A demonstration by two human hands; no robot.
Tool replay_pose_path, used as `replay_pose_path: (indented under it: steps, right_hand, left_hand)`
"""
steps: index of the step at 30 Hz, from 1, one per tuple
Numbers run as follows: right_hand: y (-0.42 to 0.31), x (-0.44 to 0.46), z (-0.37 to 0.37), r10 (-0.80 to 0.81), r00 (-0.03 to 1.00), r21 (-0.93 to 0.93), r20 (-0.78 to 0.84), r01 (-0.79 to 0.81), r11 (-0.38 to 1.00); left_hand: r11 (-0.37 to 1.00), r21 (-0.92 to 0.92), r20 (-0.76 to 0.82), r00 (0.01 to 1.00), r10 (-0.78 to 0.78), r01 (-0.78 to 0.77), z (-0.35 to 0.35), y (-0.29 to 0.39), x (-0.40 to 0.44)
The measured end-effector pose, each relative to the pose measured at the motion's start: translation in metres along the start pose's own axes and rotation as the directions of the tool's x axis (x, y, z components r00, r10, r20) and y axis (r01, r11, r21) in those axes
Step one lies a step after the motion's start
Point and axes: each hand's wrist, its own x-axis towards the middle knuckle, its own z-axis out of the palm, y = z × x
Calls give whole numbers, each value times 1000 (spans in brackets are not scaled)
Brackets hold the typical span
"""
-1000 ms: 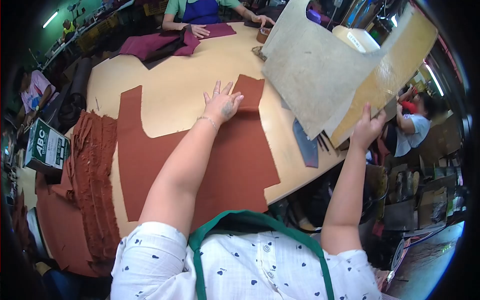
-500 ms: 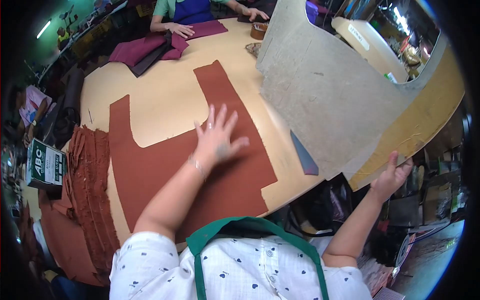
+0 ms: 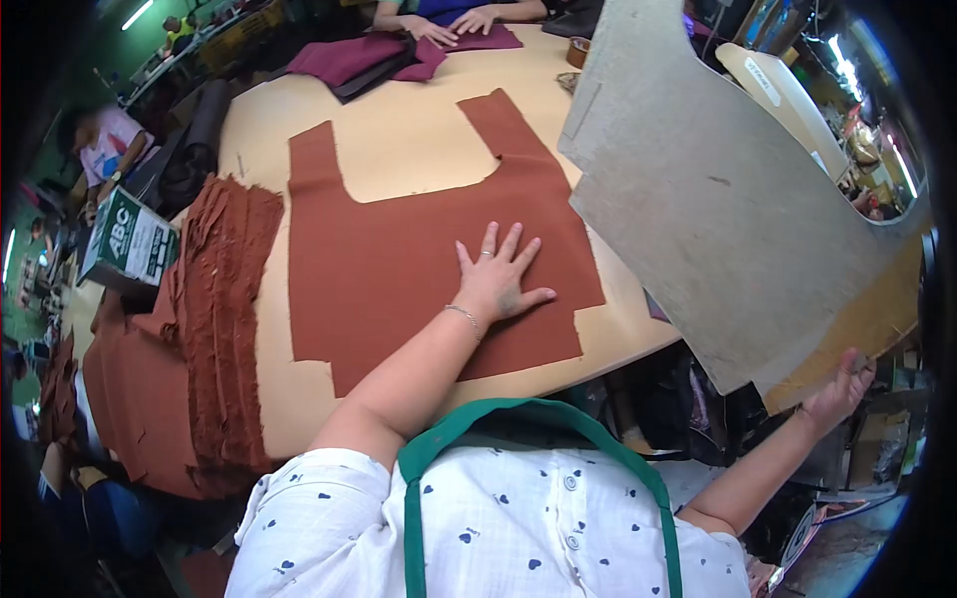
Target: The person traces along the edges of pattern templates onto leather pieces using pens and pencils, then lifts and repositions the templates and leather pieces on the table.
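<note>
Rust cloth [image 3: 399, 269] laid flat on worktop [image 3: 409, 130], touched by left hand [image 3: 491, 287], fingers spread wide; probably limp, light, best taken by corners. Stiff-looking board [image 3: 688, 189] gripped at lower edge by right hand [image 3: 835, 399].

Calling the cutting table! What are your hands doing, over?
Left hand flat on rust cloth. Right hand gripping grey board's lower edge. Board overhangs table's right side.

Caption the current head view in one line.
The left hand presses flat on rust-brown fabric; the right hand grips a large grey template by its edge.
</note>
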Motion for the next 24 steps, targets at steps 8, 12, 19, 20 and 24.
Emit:
replay_pose_path:
  steps: [8, 12, 19, 20, 24]
  right_hand:
    - [-30, -15, -27, 28, 998, 49, -59, -25, 998]
    - [-13, -24, -60, 94, 995, 108, -20, -92, 990]
    - [-3, -47, -53, 178, 984, 184, 0, -175, 967]
    - [0, -49, -46, 205, 979, 176, 6, -203, 963]
    - [42, -52, -15, 374, 900, 202, 224, -418, 886]
  left_hand:
    - [999, -46, 4, 1000, -5, 5, 5, 8, -34]
    - [999, -46, -8, 1000, -8, 8, 7, 6, -27]
    - [957, -239, -430, 902, 45, -162, 9, -33, -32]
    - [926, -300, -540, 841, 34, -230, 9, -54, -36]
    - [112, -985, -164, 886, -433, -128, -29, -155, -69]
